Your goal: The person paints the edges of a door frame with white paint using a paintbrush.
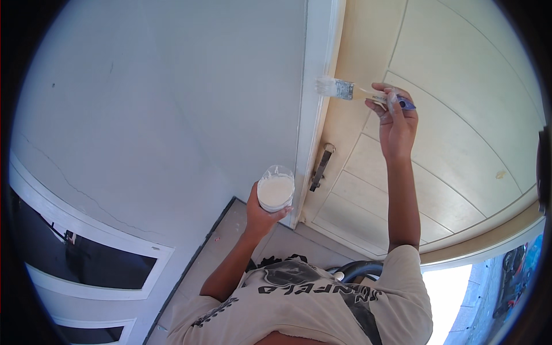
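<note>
My right hand [395, 112] is closed round the handle of a flat paintbrush [365, 93] with a purple end. White paint coats its bristles, which reach the white door frame [318, 75]; whether they press on it I cannot tell. Paint smears show on that hand's fingers. Lower down, my left hand [265, 211] is wrapped round a clear plastic cup [276, 188] of white paint, held upright in front of the frame's lower part. Behind the brush stands a cream panelled door [454, 132].
A dark door handle [322, 169] sits on the door's left side. To the left is a pale wall [190, 103] with a thin crack, and a white-framed opening [86, 253] with dark panes. Grey floor tiles [221, 230] lie below. Something black and curved, partly hidden, is behind my body.
</note>
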Demonstrator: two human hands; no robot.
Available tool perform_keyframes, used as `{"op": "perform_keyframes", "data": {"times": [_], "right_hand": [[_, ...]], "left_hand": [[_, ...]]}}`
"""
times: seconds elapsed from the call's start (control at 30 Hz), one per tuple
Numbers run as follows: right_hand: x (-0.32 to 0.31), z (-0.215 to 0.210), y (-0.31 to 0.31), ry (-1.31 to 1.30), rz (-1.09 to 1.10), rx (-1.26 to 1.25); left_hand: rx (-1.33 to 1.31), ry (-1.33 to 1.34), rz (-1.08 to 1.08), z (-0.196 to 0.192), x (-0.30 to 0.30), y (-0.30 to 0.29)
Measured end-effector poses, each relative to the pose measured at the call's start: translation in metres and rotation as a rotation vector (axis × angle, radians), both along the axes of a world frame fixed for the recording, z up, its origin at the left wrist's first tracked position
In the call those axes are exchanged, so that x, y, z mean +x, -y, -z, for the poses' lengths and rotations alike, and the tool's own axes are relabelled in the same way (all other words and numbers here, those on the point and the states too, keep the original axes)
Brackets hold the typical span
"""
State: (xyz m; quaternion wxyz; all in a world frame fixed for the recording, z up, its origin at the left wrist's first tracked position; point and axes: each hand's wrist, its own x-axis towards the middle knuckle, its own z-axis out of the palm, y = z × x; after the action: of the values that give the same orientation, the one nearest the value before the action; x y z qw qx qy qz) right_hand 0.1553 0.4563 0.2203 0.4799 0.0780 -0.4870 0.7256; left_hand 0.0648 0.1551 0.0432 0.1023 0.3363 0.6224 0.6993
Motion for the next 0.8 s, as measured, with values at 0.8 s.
{"op": "perform_keyframes", "data": {"times": [0.8], "right_hand": [[0.005,0.025,0.004,0.036,0.559,1.245]], "left_hand": [[0.014,0.043,-0.015,0.0,-0.003,-0.003]]}}
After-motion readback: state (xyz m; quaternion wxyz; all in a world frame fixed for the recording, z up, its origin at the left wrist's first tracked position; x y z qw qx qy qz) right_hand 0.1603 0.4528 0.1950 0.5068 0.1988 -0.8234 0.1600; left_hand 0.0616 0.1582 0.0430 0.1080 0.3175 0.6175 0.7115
